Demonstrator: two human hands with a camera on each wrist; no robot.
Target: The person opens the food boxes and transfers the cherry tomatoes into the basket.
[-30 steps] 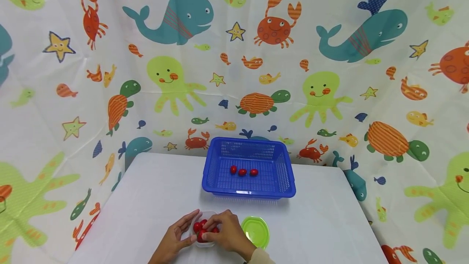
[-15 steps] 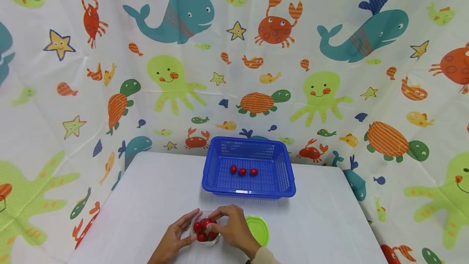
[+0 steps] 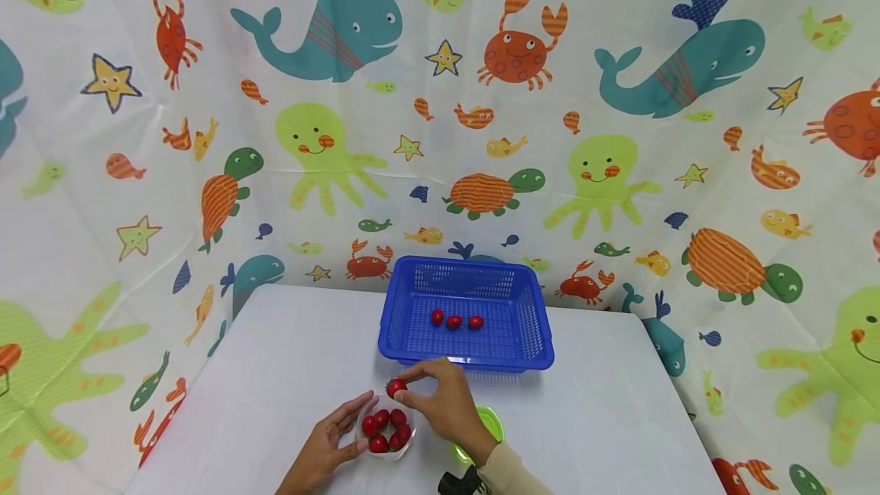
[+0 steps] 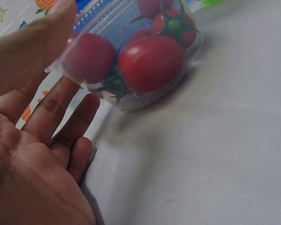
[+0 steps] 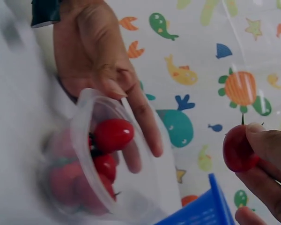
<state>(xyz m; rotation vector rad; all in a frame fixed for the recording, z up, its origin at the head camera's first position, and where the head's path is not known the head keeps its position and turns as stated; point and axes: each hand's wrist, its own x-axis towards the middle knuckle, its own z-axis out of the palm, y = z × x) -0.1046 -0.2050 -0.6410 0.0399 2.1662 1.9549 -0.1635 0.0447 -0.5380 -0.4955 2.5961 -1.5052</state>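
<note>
Red tomato (image 3: 396, 387) has come up out of the clear tub (image 5: 80, 123) since the previous frame; right hand (image 3: 443, 399) travelled with it. Left hand and tub look unmoved.

Tomato now: in the air, just past the tub's far rim, touching neither rim nor wall. Right hand pinches it, thumb against fingers, stem spikes exposed.

Left hand (image 3: 330, 438) holds the tub from its left, thumb and fingers bracketing the wall.

Inside the tub: about six more tomatoes (image 3: 378, 444), stems on some.

Step in hand reads as a lift-out. To do it well: keep the pinch light and on the fruit's sides, not the stem; smooth skin may slip, hard squeezing may bruise. Clear the rim fully before going sideways. Keep the left hand on the tub; light plastic could skid or tip if knocked.

Beyond the tub and to its right: blue basket (image 3: 509, 346), three tomatoes (image 3: 454, 322) inside. Right of the tub: green lid (image 3: 496, 434), partly hidden by the right hand.
</note>
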